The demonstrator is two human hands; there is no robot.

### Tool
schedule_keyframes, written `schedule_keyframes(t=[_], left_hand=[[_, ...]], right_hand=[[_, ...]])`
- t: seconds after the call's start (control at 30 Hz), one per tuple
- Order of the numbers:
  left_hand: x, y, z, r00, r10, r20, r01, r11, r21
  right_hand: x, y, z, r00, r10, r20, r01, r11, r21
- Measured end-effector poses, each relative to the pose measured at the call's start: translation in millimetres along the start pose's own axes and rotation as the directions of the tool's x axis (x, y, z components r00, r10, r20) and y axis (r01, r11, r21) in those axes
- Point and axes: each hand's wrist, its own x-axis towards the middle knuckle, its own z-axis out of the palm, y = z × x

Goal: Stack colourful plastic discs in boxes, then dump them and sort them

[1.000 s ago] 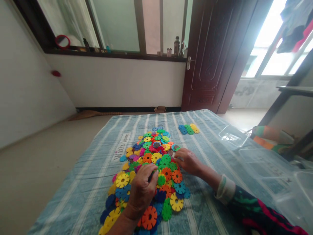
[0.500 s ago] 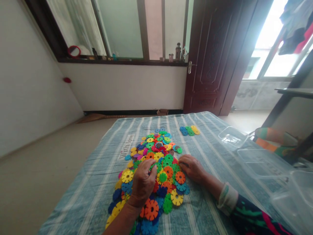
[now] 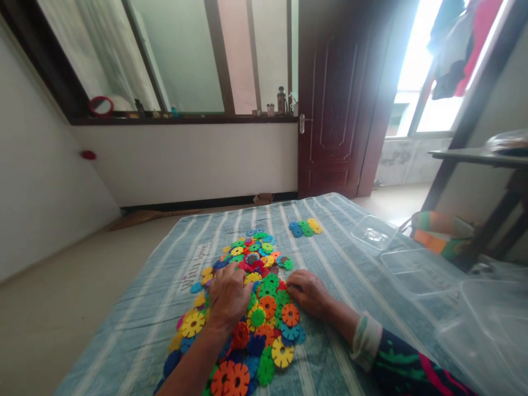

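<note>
A heap of colourful plastic snowflake discs (image 3: 268, 307), notched round the rim and holed in the centre, lies on the striped cloth. Over the heap's left part, my left hand (image 3: 228, 297) reaches down with its fingers apart, and its fingertips are partly hidden among the discs. My right hand (image 3: 309, 292) rests at the heap's right edge with its fingers curled together. Its fingertips are close to the green and red discs, and whatever they may hold is hidden. Farther back, blue, green and yellow discs (image 3: 306, 227) lie side by side in a small group.
The blue-and-white striped cloth (image 3: 148, 308) covers the table or bed surface. Several clear plastic containers (image 3: 418, 272) stand along its right side. Beyond are a dark red door (image 3: 334, 110) and a window sill (image 3: 193, 119) with small items. A shelf (image 3: 482, 158) juts in at right.
My left hand has moved from the heap's middle toward its far left part, its fingers lowering into the discs. My right hand stays by the right edge. The whole view has shifted rightward.
</note>
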Motion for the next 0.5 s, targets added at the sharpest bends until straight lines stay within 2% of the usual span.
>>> schedule_keyframes(t=[0.1, 0.2, 0.4, 0.5], left_hand=[[1, 2, 1.0, 0.999, -0.016, 0.037, 0.016, 1.000, -0.018], [2, -1, 2.7, 1.000, -0.004, 0.018, 0.005, 0.998, -0.068], [9, -17, 1.3, 0.999, -0.005, -0.034, -0.005, 0.958, -0.287], [14, -15, -3.0, 0.996, 0.007, -0.089, -0.042, 0.918, -0.394]], right_hand=[[2, 1, 1, 1.000, 0.010, -0.012, -0.010, 1.000, 0.011], [3, 2, 1, 0.999, 0.029, -0.028, -0.027, 0.998, 0.060], [13, 2, -4, 0.980, 0.188, -0.073, -0.163, 0.951, 0.262], [24, 0, -7, 0.966, 0.251, -0.061, -0.207, 0.893, 0.400]])
